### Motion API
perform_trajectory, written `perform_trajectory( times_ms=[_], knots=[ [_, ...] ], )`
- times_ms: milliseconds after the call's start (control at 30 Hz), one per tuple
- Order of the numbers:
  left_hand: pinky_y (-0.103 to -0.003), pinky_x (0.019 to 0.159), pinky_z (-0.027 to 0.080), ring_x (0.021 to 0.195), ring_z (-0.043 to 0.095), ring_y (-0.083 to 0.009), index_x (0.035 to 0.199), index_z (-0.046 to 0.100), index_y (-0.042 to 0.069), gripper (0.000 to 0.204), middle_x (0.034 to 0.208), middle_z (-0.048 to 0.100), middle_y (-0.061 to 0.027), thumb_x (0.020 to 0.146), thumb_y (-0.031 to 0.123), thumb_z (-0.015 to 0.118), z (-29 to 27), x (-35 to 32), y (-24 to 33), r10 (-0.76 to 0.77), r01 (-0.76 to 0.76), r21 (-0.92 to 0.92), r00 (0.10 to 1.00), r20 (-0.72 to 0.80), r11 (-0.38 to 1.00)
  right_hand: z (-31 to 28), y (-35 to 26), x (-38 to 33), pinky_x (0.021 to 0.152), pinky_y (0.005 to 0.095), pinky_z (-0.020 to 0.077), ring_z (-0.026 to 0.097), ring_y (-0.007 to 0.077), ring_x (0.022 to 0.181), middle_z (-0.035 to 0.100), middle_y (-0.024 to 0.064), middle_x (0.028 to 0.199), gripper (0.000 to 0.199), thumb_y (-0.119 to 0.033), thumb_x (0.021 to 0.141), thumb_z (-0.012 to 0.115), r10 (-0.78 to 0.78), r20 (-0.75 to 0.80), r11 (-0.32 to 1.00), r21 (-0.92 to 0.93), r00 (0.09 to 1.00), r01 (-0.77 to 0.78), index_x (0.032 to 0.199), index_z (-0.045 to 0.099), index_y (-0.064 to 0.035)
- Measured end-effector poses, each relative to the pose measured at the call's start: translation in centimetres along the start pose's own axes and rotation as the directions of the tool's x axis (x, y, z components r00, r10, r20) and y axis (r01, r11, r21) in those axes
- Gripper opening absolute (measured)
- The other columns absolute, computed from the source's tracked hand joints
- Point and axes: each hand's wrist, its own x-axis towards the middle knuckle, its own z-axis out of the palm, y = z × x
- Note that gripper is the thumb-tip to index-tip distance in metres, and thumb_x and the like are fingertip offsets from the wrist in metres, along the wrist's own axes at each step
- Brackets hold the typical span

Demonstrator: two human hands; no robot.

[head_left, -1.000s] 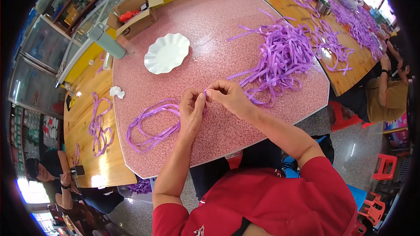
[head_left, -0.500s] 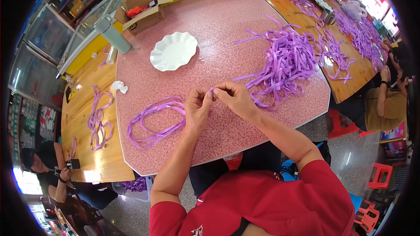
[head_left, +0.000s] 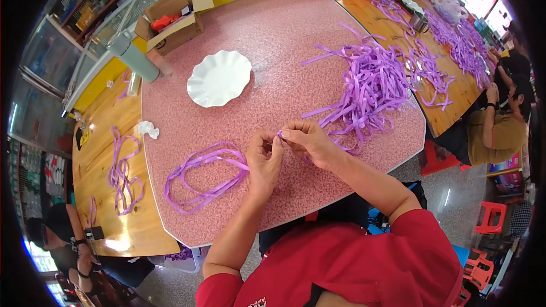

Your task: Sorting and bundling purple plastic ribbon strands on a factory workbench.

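My left hand and my right hand meet over the pink speckled table, fingertips pinching a purple ribbon strip between them. From my left hand a looped length of purple ribbon trails left across the tabletop in long ovals. A large loose pile of purple ribbon strips lies to the right of my hands, some strands running toward my right hand.
A white scalloped plate, a grey-green bottle and an open cardboard box stand at the back left. Wooden tables on both sides carry more ribbon. People sit at the right and lower left.
My hands stay together on the ribbon with only small finger shifts. The view has shifted slightly, so the table sits a little differently in the picture.
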Motion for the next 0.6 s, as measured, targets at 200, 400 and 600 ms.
perform_trajectory(
  times_ms=[200,400,600],
  knots=[
    [-0.025,0.063,0.045,0.075,0.055,-0.0115,0.105,0.059,0.003,0.019,0.092,0.058,-0.0064,0.088,-0.005,0.063,0.2,0.7,0.8,0.217,-0.202,0.224,0.975,-0.046,0.954,-0.5,0.2,0.1,0.047,0.0194,0.0248,0.035,0.0017,0.051,0.047,-0.0089,0.065,0.012,-0.021,0.094,0.066,-0.007,-0.045,0.997,-0.073,0.999,0.004,0.090,0.063,-0.0101],
    [-0.029,0.066,0.048,0.075,0.058,-0.0198,0.106,0.060,0.000,0.024,0.091,0.060,-0.0118,0.084,-0.010,0.061,0.3,0.5,1.0,0.260,-0.258,0.254,0.965,0.025,0.932,-0.6,0.3,0.3,0.046,0.0201,0.0258,0.038,0.0026,0.051,0.050,-0.0070,0.065,0.012,-0.020,0.094,0.066,-0.006,-0.053,0.985,-0.171,0.999,-0.003,0.090,0.063,-0.0087],
    [-0.027,0.074,0.049,0.083,0.061,-0.0147,0.108,0.058,0.000,0.019,0.091,0.063,-0.0078,0.090,-0.005,0.061,-0.8,0.1,1.2,0.205,-0.222,0.269,0.975,0.089,0.937,-0.5,0.1,0.2,0.047,0.0205,0.0264,0.039,0.0028,0.052,0.049,-0.0068,0.064,0.012,-0.019,0.092,0.067,0.026,-0.050,0.985,-0.171,0.998,-0.034,0.089,0.063,-0.0079]
  ],
)
